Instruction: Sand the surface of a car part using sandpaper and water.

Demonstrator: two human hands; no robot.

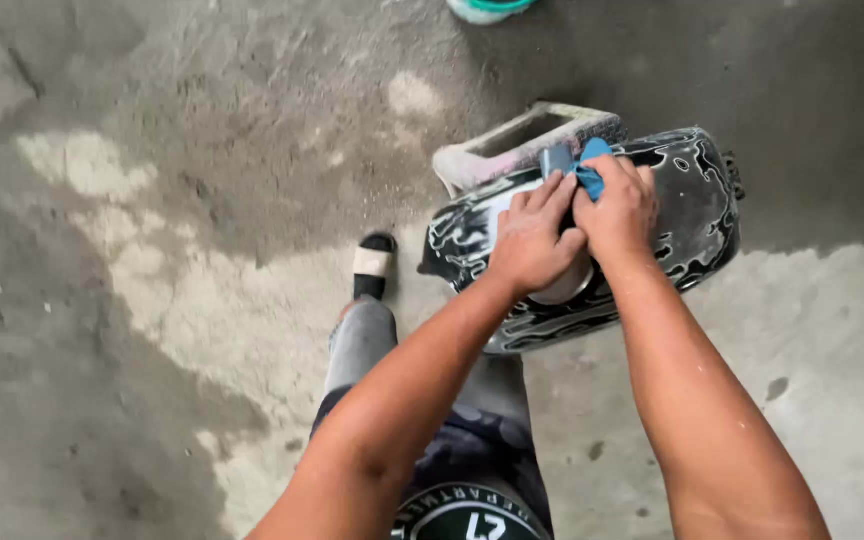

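Observation:
A glossy black motorcycle fuel tank (692, 215) with pale sanded patches rests on a small worn stool (512, 145). My left hand (532, 240) lies flat on the top of the tank. My right hand (620, 205) presses a folded blue sanding pad (588, 165) against the tank beside the left hand. Both forearms reach in from the bottom of the view. Part of the tank's top is hidden under my hands.
The ground is stained, dusty concrete (152, 250). My leg in grey trousers (362, 345) and a sandalled foot (374, 265) stand left of the tank. The edge of a teal bucket (487, 8) shows at the top.

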